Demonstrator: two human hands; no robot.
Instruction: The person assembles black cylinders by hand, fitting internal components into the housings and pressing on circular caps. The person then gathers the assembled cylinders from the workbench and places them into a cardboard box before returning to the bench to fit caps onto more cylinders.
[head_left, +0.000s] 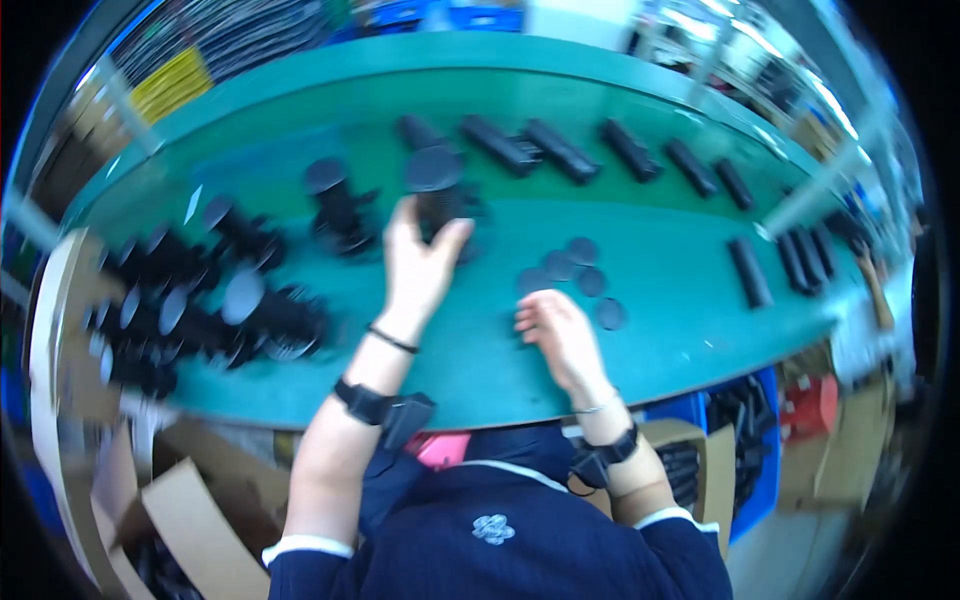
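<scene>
My left hand (422, 255) is wrapped round a black cylindrical part (435, 185) with a round flat top, held upright over the bench. Its lower end is partly hidden by my hand, and a wider dark base shows behind. My right hand (556, 335) is closed, its fingers curled and blurred, just below a small group of flat black discs (558, 265). Whether something sits in those fingers cannot be made out. Close to the left hand stands another black part with a round top (328, 180).
Several similar black parts (245, 300) crowd the left of the green bench (480, 385). Black tubes (560, 150) lie along its back, more (750, 272) at the right. Cardboard boxes (195, 525) and a blue bin (765, 480) stand below. Another person's hand (868, 270) shows at far right.
</scene>
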